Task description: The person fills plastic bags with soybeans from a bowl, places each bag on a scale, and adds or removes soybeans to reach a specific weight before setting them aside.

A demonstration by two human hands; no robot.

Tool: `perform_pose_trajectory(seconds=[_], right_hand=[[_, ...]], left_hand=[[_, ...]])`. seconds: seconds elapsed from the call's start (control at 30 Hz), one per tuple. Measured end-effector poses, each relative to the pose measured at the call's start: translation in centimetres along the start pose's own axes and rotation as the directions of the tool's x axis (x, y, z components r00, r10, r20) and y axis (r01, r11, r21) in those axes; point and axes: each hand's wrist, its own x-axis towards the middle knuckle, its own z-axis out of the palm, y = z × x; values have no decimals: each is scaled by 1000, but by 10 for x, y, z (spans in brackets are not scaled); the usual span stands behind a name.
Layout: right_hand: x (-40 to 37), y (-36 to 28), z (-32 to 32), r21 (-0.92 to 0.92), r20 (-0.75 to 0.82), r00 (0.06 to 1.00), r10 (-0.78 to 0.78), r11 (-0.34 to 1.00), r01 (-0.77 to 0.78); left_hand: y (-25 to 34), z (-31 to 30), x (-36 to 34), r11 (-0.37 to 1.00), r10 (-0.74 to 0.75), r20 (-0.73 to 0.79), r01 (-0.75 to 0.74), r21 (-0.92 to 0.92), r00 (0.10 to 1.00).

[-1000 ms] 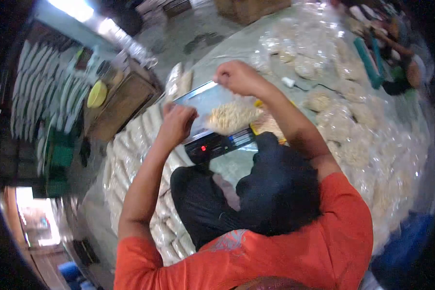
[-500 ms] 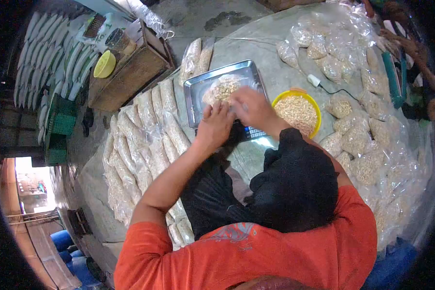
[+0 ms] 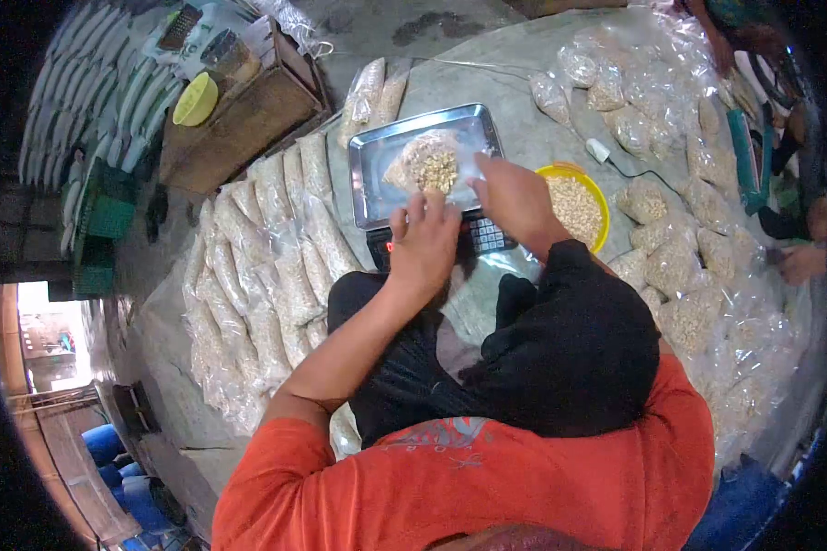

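A clear plastic bag (image 3: 423, 156) with pale, yellowish chopped pieces in it lies on the metal pan (image 3: 368, 179) of a digital scale. The bag's mouth faces me. My left hand (image 3: 424, 241) reaches over the pan's near edge, its fingers closed on the near side of the bag's mouth. To the right, my right hand (image 3: 516, 197) has bent fingers at the bag's right edge; the thin film there is hard to make out. Below the pan shows the scale's keypad (image 3: 492, 234). Right of that hand stands a yellow bowl (image 3: 605, 216) of pale pieces, partly hidden by my wrist.
Long filled bags (image 3: 266, 266) lie in rows on the left. Round filled bags (image 3: 685, 262) crowd the right. A white plug (image 3: 597, 150) on a dark cable lies beyond the bowl. A wooden crate (image 3: 239, 129) stands back left. Another person's hand (image 3: 804, 264) appears far right.
My hands have moved apart, the right one rightward and the left one slightly nearer to me. More of the bag's contents and of the keypad now shows. Another person's hand has appeared far right.
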Motion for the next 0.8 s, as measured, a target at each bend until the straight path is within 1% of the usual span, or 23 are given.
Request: perform_pose_trajectory(seconds=[0.03, 0.07, 0.1, 0.13, 0.17, 0.2, 0.23, 0.27, 0.3, 0.33, 0.37, 0.4, 0.43, 0.47, 0.5, 0.53, 0.57, 0.6, 0.63, 0.67, 0.7, 0.77, 0.8], right_hand=[[-7, 7, -3, 60, -164, 986, -38, 997, 48], [-14, 12, -7, 109, -324, 944, -68, 988, 108], [-21, 10, -21, 130, -337, 941, -30, 988, 78], [-29, 9, -33, 115, -318, 947, -40, 990, 81], [-35, 9, -45, 171, -336, 941, 28, 985, 32], [-40, 12, -50, 230, -348, 933, 97, 973, -15], [-43, 19, -47, 218, -323, 943, 82, 976, -10], [-46, 29, -38, 237, -353, 932, 79, 971, 7], [-50, 40, -28, 259, -383, 920, 80, 966, 24], [-56, 53, -18, 255, -361, 930, 65, 966, 31], [-63, 67, -7, 176, -113, 989, 91, 982, -70], [-69, 76, 3, 71, 138, 981, 139, 986, -150], [-76, 78, 11, 51, 246, 947, 206, 973, -225], [-82, 82, 22, 53, 261, 944, 203, 973, -224], [-89, 87, 33, 23, 278, 946, 164, 984, -178], [-96, 87, 42, -6, 292, 948, 129, 991, -134], [-104, 86, 50, -23, 236, 963, 128, 992, -126], [-106, 82, 53, -26, 239, 962, 131, 991, -129], [-105, 79, 54, -70, 275, 951, 145, 989, -131], [-103, 77, 55, -114, 311, 937, 158, 985, -128], [-101, 76, 55, -115, 317, 936, 153, 986, -122], [-93, 72, 54, -148, 387, 894, 226, 972, -182], [-90, 72, 53, -149, 391, 893, 221, 973, -175]], left_hand=[[13, -5, -4, 989, -40, -48, 33, -142, 998], [28, -5, -10, 986, -53, -46, 45, -158, 998], [45, -4, -17, 922, -100, -6, 90, -377, 995], [57, -3, -21, 806, -138, 42, 137, -575, 990], [64, 14, -27, 792, -159, 48, 157, -590, 986], [72, 44, -39, 624, 38, 271, 189, -758, 962], [78, 68, -50, 423, 279, 410, 272, -865, 868], [75, 82, -54, 404, 261, 415, 292, -867, 871], [65, 96, -55, 415, 489, 510, 325, -850, 708], [60, 111, -57, 430, 678, 552, 348, -833, 485], [62, 128, -62, 473, 705, 534, 251, -844, 466], [65, 129, -61, 461, 698, 535, 273, -844, 475], [70, 126, -55, 417, 712, 537, 342, -842, 453], [72, 122, -51, 377, 728, 537, 406, -833, 426], [71, 121, -50, 288, 732, 489, 435, -853, 474], [73, 124, -52, 286, 736, 490, 441, -851, 467], [74, 126, -53, 347, 709, 547, 455, -820, 444], [75, 129, -54, 406, 677, 601, 466, -786, 425], [75, 132, -53, 402, 678, 599, 467, -788, 427], [75, 135, -54, 460, 672, 621, 430, -777, 403], [74, 135, -54, 517, 663, 646, 393, -761, 379], [70, 136, -56, 496, 648, 649, 425, -757, 399], [69, 137, -56, 478, 636, 650, 448, -755, 417]])
